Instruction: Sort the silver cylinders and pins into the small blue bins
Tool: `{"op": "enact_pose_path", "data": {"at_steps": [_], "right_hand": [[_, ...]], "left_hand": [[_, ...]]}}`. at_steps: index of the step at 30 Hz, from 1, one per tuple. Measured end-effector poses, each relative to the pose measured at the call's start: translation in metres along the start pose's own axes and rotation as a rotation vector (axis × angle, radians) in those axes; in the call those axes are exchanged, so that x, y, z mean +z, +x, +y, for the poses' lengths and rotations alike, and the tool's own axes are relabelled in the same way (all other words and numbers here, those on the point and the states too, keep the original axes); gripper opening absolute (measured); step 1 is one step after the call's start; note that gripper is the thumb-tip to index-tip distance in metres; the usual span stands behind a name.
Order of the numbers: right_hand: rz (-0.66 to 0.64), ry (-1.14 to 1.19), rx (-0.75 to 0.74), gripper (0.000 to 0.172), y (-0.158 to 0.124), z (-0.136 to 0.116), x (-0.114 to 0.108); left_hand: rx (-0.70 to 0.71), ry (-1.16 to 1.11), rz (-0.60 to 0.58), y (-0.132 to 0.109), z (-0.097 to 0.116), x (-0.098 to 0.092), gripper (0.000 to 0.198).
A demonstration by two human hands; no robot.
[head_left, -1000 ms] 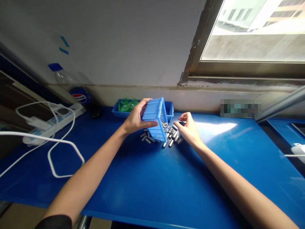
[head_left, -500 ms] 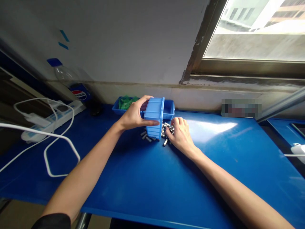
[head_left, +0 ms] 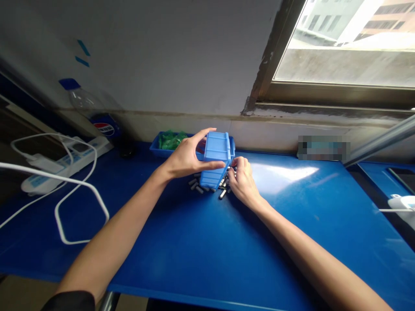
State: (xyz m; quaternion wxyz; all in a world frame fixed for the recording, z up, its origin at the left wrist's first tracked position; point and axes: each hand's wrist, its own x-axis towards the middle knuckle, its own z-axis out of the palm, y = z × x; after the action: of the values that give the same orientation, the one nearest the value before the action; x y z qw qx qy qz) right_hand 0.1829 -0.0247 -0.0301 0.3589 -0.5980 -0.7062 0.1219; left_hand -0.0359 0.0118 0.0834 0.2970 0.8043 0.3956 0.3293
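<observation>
My left hand [head_left: 186, 157] grips a light blue plastic bin [head_left: 216, 149], thumb on the near side and fingers over the far side. The bin is tipped on its side, its opening facing right, so its inside is hidden. Under and beside it lie several small metal cylinders [head_left: 222, 194] in a loose pile on the blue table [head_left: 194, 242]. At the right of the pile, close to the bin's rim, is my right hand [head_left: 242, 179], fingers curled together. Whatever its fingertips hold is hidden.
Behind the bin, against the wall, stands a blue tray [head_left: 157, 150] with green pieces [head_left: 170, 140] in it. To the left are a cola bottle [head_left: 105, 123], a white power strip [head_left: 42, 181] and a looping white cable [head_left: 97, 194]. A blurred-out object [head_left: 324, 148] sits at the back right.
My left hand has shifted the bin slightly right and turned it, so less of its rim shows. My right hand's fingers have drawn in closer beside the bin's opening.
</observation>
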Motion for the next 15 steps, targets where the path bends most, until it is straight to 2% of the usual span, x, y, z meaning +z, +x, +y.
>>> {"op": "enact_pose_path", "data": {"at_steps": [4, 7, 9, 11, 12, 13, 15], "right_hand": [[0.022, 0.148, 0.035, 0.008, 0.002, 0.002, -0.001], [0.073, 0.271, 0.122, 0.008, 0.004, 0.004, -0.002], [0.130, 0.356, 0.179, 0.011, 0.005, 0.005, -0.007], [0.157, 0.450, 0.168, 0.017, 0.008, 0.004, -0.017], [0.134, 0.497, 0.125, 0.023, 0.009, 0.003, -0.024], [0.031, 0.577, 0.071, 0.028, 0.011, 0.001, -0.032], [-0.317, 0.782, 0.004, 0.045, 0.015, -0.005, -0.047]], "left_hand": [[-0.030, 0.025, 0.022, 0.003, 0.006, 0.004, 0.110], [-0.061, 0.050, 0.035, 0.005, 0.010, 0.006, 0.111], [-0.081, 0.082, 0.044, 0.007, 0.012, 0.007, 0.112], [-0.101, 0.114, 0.046, 0.009, 0.016, 0.008, 0.115], [-0.112, 0.128, 0.044, 0.011, 0.018, 0.009, 0.116], [-0.124, 0.141, 0.039, 0.013, 0.020, 0.010, 0.117], [-0.146, 0.166, 0.037, 0.016, 0.024, 0.012, 0.117]]}}
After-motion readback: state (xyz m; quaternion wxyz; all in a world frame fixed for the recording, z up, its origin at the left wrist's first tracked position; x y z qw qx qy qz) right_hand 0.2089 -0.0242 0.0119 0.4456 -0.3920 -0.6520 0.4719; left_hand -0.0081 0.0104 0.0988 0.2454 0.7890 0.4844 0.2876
